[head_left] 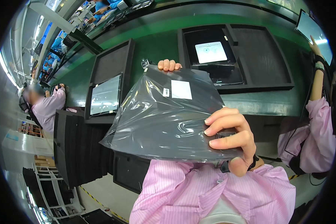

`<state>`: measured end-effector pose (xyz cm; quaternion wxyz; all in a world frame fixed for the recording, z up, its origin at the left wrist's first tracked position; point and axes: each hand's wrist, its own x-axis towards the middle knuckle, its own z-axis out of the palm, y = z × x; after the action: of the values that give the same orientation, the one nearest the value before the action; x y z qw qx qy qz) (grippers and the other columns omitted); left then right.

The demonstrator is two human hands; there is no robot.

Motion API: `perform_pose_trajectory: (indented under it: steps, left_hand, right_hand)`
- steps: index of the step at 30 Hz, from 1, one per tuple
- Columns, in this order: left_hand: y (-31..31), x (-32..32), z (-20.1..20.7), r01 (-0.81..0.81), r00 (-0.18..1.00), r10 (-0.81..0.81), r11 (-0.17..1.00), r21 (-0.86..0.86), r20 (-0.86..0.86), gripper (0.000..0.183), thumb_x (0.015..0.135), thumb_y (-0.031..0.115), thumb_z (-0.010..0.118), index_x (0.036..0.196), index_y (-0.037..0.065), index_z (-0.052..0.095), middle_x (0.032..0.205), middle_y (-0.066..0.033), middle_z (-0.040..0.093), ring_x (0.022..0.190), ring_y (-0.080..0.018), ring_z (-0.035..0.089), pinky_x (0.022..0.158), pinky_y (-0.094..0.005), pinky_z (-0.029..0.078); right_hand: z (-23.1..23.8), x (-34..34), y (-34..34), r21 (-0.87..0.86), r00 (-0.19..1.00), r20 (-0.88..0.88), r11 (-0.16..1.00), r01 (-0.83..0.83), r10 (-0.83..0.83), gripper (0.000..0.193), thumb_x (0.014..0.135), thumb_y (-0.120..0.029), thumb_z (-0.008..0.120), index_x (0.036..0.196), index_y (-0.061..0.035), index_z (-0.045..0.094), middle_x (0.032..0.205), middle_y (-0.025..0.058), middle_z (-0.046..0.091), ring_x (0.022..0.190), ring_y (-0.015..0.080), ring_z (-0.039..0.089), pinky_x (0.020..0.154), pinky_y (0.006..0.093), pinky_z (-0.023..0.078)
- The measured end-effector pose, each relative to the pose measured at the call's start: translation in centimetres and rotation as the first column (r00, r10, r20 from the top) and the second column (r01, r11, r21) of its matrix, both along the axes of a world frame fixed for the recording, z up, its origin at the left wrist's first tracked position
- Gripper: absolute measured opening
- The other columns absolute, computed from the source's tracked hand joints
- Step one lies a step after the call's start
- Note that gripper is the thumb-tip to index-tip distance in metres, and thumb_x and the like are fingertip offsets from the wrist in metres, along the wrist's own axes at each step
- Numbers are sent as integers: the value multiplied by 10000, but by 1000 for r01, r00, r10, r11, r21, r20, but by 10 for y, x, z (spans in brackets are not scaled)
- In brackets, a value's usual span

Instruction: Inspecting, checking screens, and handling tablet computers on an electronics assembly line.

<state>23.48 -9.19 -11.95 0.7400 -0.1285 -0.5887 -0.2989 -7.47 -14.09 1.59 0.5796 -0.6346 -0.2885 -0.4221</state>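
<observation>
- The person holds a dark flat item in a clear glossy plastic bag (153,119) with both hands, in front of the pink striped shirt (168,186), over the near edge of the long green work table (265,106).
- The left hand (169,65) is mostly hidden behind the bag; its fingertips sit close together, hooked over the far edge and clamped on it.
- The right hand (233,136) is clamped on the near right corner, fingers slightly apart across the upper face, thumb low at the near edge.
- On the bag's upper face are a white rectangular label (181,89) and, just left of it, a small white sticker (166,92).
- Beyond the bag, a wide black two-compartment tray (261,56) lies on the table; its left compartment holds a glossy black panel (188,41) bearing a white sheet (211,52).
- Left of the bag, a smaller black tray (110,61) holds a shiny grey panel (105,96).
- At far right, a co-worker's hand (316,47) touches a pale reflective panel (313,31).
</observation>
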Motion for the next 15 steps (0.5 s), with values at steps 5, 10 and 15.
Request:
perform_pose_trajectory:
  steps: [5, 10, 15]
  left_hand:
    - [4, -10, 7, 22, 999, -23, 1000, -10, -48, 170, 916, 200, 496, 1022, 120, 603, 943, 10, 596, 921, -137, 529, 880, -306, 363]
    - [2, -16, 16, 25, 997, -24, 1000, 12, -77, 157, 907, 210, 511, 992, 132, 618, 916, 33, 598, 896, -119, 526, 865, -298, 364]
    - [-8, -15, 42, -24, 1000, 25, 1000, 13, -14, 143, 914, 240, 498, 941, 151, 606, 893, 55, 580, 845, -106, 507, 857, -294, 358]
  right_hand:
    - [-2, 0, 1, 13, 998, -19, 998, -66, 66, 357, 829, -321, 499, 947, 0, 603, 975, 195, 583, 891, 324, 567, 751, 403, 417]
    - [-4, 1, -7, 47, 958, 164, 968, -248, 237, 293, 687, -74, 779, 925, 3, 626, 971, 205, 600, 898, 331, 606, 824, 504, 479]
    - [4, -2, -12, 124, 975, 6, 967, -223, 224, 199, 655, 8, 754, 804, 35, 626, 812, 141, 641, 773, 272, 615, 733, 388, 511]
